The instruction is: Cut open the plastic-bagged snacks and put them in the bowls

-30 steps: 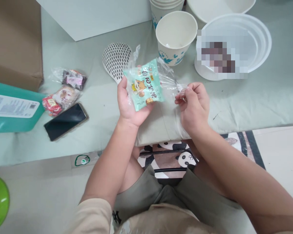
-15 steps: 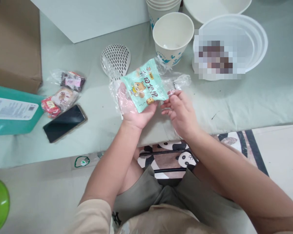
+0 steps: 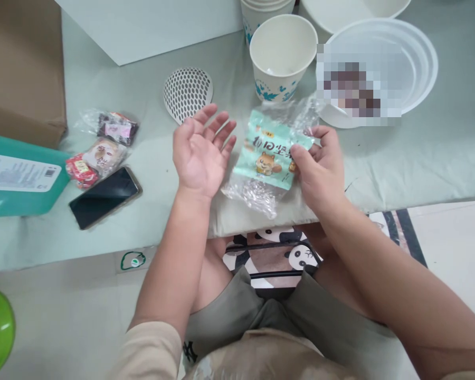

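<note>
A mint-green snack packet (image 3: 271, 153) with a cartoon squirrel is pinched by its right side in my right hand (image 3: 320, 163). Clear crinkled plastic wrap (image 3: 257, 195) hangs below the packet and also bunches above it, near the fingers. My left hand (image 3: 203, 153) is palm up with its fingers apart, holding nothing, just left of the packet. Behind that hand lies a white perforated oval piece (image 3: 188, 92). A paper cup (image 3: 281, 58) with blue leaf prints stands beyond the packet, something clear inside it.
At right sits a white plastic bowl (image 3: 415, 68), its contents pixelated. On the left are a phone (image 3: 105, 198), several small wrapped snacks (image 3: 105, 155), a teal container (image 3: 19, 177) and a cardboard box (image 3: 24, 68). A white panel (image 3: 154, 26) stands at the back.
The packet and its wrap have passed from my left palm to my right hand, moving right and turning. My left hand has let go and opened.
</note>
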`<control>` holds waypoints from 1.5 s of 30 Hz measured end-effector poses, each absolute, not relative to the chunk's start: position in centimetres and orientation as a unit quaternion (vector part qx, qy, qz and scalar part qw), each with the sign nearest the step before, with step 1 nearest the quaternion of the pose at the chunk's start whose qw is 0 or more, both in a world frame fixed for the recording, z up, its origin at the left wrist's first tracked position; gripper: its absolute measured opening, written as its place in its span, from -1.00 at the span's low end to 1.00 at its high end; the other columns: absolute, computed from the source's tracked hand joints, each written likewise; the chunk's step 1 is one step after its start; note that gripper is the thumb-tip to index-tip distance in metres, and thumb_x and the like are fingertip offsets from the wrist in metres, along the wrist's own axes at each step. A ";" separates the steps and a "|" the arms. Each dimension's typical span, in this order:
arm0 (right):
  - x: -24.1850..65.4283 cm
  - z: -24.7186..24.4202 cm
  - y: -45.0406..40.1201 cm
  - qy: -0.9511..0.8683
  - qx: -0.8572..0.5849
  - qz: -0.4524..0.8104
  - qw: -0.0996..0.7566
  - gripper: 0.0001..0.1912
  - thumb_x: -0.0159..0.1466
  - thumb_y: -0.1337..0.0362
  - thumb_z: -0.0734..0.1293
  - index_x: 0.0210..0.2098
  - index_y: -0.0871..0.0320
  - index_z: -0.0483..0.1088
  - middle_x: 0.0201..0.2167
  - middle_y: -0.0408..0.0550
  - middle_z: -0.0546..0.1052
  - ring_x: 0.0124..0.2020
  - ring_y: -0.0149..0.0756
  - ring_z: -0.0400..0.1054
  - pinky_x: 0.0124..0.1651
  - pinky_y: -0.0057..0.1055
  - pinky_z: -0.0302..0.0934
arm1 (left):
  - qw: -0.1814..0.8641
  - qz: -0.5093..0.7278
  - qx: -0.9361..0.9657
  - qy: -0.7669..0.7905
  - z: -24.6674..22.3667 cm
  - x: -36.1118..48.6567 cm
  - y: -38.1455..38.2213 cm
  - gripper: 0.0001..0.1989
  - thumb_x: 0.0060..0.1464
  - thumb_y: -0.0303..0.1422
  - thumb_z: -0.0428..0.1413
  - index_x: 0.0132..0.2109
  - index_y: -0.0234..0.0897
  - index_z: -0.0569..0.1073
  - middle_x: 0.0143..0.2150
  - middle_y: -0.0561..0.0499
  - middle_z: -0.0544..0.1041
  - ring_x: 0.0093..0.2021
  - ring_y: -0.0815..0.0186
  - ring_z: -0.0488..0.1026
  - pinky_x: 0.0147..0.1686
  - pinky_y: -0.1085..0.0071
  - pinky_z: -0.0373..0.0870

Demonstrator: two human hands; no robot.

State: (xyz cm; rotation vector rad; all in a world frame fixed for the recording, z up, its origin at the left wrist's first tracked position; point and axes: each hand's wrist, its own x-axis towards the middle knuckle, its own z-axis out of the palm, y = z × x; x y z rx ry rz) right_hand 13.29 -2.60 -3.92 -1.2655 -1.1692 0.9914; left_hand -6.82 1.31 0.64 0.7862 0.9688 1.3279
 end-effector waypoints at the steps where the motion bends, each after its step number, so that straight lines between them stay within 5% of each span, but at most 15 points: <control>1: 13.4 -3.8 -2.7 -0.508 -0.540 0.406 0.534 -0.73 0.40 0.06 0.33 0.02 -0.08 0.24 -0.47 -0.27 0.40 -0.52 -0.38 0.35 -0.42 -0.33 0.26 | 0.584 0.582 0.359 0.437 0.4 -7.1 1.5 -0.71 0.32 -0.03 0.01 -0.03 -0.09 0.42 -0.05 -0.03 0.57 -0.02 0.27 0.58 -0.05 0.33 0.49; 4: 13.3 -3.3 -2.9 -0.513 -0.557 0.404 0.513 -0.72 0.37 0.14 0.37 0.01 -0.05 0.24 -0.54 -0.34 0.33 -0.59 -0.44 0.24 -0.48 -0.38 0.17 | 0.505 0.593 0.406 0.478 -0.3 -7.1 1.7 -0.77 0.34 -0.06 0.10 -0.12 -0.09 0.45 -0.34 0.06 0.50 -0.48 0.40 0.36 -0.49 0.40 0.25; 6: 13.1 -3.1 -2.8 -0.509 -0.561 0.406 0.510 -0.72 0.36 0.16 0.37 -0.01 -0.03 0.24 -0.54 -0.35 0.32 -0.59 -0.44 0.23 -0.48 -0.40 0.15 | 0.494 0.584 0.422 0.486 -0.8 -6.9 1.7 -0.81 0.37 -0.12 0.08 -0.10 -0.09 0.47 -0.38 0.09 0.47 -0.59 0.46 0.18 -0.60 0.37 0.07; 11: 14.0 -4.1 -1.7 -0.521 -0.560 0.374 0.524 -0.72 0.33 0.17 0.40 -0.03 -0.02 0.28 -0.53 -0.34 0.34 -0.55 -0.42 0.29 -0.40 -0.36 0.22 | 0.490 0.552 0.477 0.477 -1.4 -6.5 1.5 -0.94 0.21 -0.41 0.15 -0.19 -0.13 0.47 -0.21 0.07 0.51 -0.44 0.48 0.34 -0.47 0.40 0.27; 17: 15.6 -5.3 -0.1 -0.581 -0.601 0.271 0.477 -0.70 0.35 0.09 0.40 0.04 -0.02 0.38 -0.40 -0.18 0.50 -0.35 -0.25 0.45 -0.14 -0.15 0.40 | 0.511 0.489 0.517 0.483 -0.9 -6.2 0.6 -0.71 0.18 -0.46 0.02 -0.51 -0.22 0.24 -0.56 0.06 0.21 -0.58 0.43 0.16 -0.58 0.42 0.07; 21: 15.7 -5.2 -0.1 -0.629 -0.608 0.200 0.441 -0.69 0.38 0.07 0.36 0.05 0.02 0.48 -0.10 0.05 0.61 -0.01 -0.04 0.52 0.13 0.04 0.39 | 0.505 0.464 0.547 0.480 -0.7 -6.2 0.5 -0.65 0.30 -0.34 0.03 -0.50 -0.20 0.32 -0.60 0.08 0.21 -0.58 0.42 0.15 -0.58 0.40 0.07; 25: 15.5 -4.2 -0.7 -0.666 -0.590 0.140 0.433 -0.68 0.39 0.14 0.33 0.11 0.01 0.47 0.07 0.11 0.56 0.14 0.02 0.46 0.18 0.08 0.36 | 0.413 0.456 0.607 0.503 -1.2 -6.3 0.6 -0.61 0.28 -0.14 0.20 -0.46 -0.20 0.37 -0.53 0.09 0.34 -0.50 0.40 0.26 -0.46 0.39 0.22; 30: 14.3 -3.1 -2.0 -0.719 -0.561 0.097 0.399 -0.73 0.30 0.20 0.36 -0.01 0.04 0.52 -0.04 0.11 0.52 0.02 0.00 0.44 0.14 0.07 0.33 | 0.351 0.447 0.671 0.476 -1.3 -5.8 0.2 -0.83 0.30 -0.25 0.19 -0.28 -0.18 0.53 -0.32 0.02 0.55 -0.28 0.30 0.48 -0.21 0.32 0.40; 36: 12.8 -3.3 -3.3 -0.742 -0.566 0.092 0.347 -0.87 0.27 0.24 0.36 -0.20 0.03 0.54 0.00 0.09 0.48 0.08 0.05 0.32 0.24 0.16 0.15 | 0.254 0.332 0.764 0.491 -1.3 -4.7 -0.5 -0.90 0.17 -0.43 0.23 -0.14 -0.20 0.58 -0.08 -0.07 0.54 -0.02 0.17 0.50 0.09 0.19 0.43; 45: 13.8 -3.4 -2.9 -0.716 -0.585 0.109 0.364 -0.95 0.21 0.28 0.35 -0.36 0.08 0.36 -0.14 0.10 0.41 -0.14 -0.07 0.33 -0.03 -0.02 0.29 | 0.229 0.268 0.769 0.534 -1.5 -3.6 -1.0 -0.71 0.08 -0.41 0.30 -0.04 -0.23 0.49 -0.07 -0.09 0.44 -0.06 0.13 0.47 0.00 0.19 0.44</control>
